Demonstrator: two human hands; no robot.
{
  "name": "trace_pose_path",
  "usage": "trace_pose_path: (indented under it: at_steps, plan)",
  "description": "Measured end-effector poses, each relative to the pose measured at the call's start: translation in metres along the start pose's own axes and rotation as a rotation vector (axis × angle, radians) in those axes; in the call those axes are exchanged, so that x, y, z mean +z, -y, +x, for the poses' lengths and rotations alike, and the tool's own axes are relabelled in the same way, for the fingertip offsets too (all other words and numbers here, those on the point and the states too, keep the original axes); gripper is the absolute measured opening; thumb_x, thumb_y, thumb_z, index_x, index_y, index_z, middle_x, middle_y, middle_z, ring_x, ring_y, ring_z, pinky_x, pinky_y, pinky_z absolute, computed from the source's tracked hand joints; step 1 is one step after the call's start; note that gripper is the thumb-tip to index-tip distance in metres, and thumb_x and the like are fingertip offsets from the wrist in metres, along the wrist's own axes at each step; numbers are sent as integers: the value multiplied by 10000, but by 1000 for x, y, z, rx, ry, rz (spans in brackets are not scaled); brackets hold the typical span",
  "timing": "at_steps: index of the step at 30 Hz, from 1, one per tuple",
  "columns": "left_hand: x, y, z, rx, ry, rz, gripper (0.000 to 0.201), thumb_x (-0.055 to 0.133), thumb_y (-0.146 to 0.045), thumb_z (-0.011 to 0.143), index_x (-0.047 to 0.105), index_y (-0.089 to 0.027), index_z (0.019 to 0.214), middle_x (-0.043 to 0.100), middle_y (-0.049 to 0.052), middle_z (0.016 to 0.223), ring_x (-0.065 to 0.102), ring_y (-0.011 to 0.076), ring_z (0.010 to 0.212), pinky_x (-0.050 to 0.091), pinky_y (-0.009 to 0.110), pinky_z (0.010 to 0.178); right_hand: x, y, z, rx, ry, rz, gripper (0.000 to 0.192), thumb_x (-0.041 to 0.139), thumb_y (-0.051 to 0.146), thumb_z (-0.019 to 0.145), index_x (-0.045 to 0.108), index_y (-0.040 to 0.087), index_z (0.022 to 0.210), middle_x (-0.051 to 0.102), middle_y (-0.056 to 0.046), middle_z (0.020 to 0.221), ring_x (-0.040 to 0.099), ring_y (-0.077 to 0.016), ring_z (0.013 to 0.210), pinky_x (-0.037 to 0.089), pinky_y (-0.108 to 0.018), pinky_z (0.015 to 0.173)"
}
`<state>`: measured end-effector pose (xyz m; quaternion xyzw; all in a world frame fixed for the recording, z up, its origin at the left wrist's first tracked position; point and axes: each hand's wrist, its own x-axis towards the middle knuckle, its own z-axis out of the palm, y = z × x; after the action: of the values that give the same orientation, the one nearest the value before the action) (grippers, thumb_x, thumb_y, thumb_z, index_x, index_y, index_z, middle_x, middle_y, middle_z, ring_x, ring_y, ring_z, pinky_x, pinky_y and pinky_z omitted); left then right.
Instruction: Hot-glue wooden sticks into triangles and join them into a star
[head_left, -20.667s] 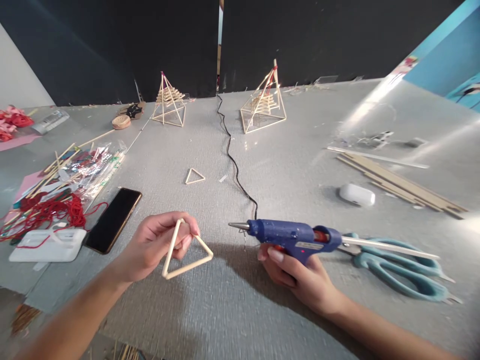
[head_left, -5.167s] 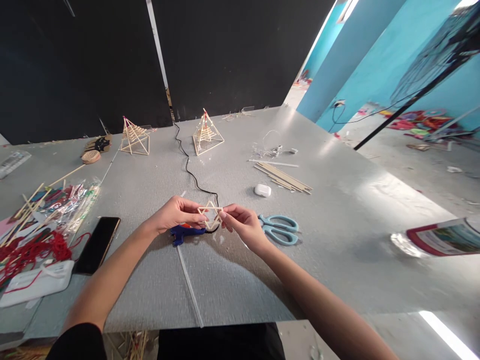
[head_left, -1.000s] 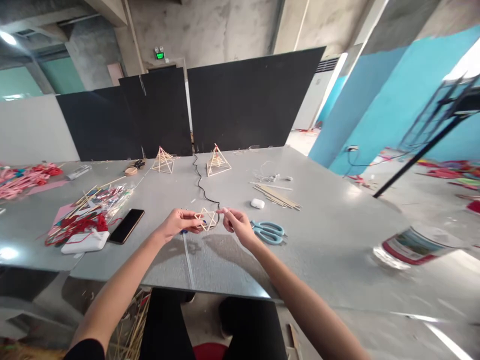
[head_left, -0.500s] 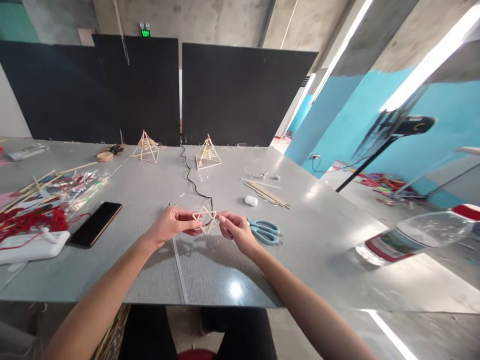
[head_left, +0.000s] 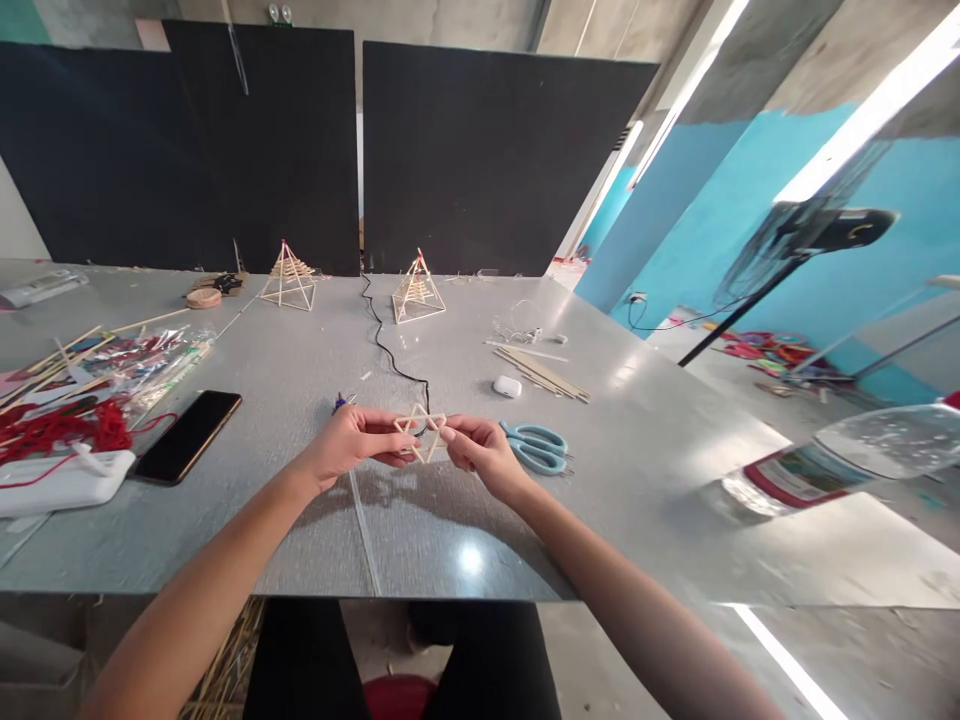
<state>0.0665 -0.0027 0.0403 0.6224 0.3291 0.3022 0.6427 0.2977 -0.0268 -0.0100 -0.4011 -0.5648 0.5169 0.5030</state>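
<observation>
Fingertips of your left hand (head_left: 346, 446) and right hand (head_left: 480, 452) pinch opposite points of the stick star (head_left: 420, 433), nearly closed on it, keeping it lifted above the table's (head_left: 637, 480) near edge. Scissors (head_left: 536, 446) lie just right; the phone (head_left: 187, 436) sits toward the left edge.

Grey table (head_left: 675, 470), black panels (head_left: 487, 160), turquoise wall (head_left: 720, 230)

L hand (head_left: 346, 447) before held one stick triangle, now both hands pinch a six-point star (head_left: 421, 433) of two triangles, R hand (head_left: 480, 455) no more on glue gun (head_left: 341, 403), gun lies behind L hand, view wider now.
</observation>
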Motion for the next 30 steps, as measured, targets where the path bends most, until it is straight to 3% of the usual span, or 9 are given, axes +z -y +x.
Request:
trace_pose_path:
  at_steps: [17,30]
  plan:
    - [-1,9,4,-30,12,-14,371,844,-327,797,790,-217,1147,803,57,953,752,144,839,625,265,840,2,2,-1,0,14,-58,459,762,625,782,704,169,761,423,70,490,294,-73,449,208,-259,449]
    - [1,5,5,-53,-16,12,339,847,-331,780,811,-191,1087,798,63,911,746,158,838,624,290,860,0,-2,0,12,-1,-77,451,758,614,799,736,163,792,408,68,497,293,-73,456,209,-258,453]
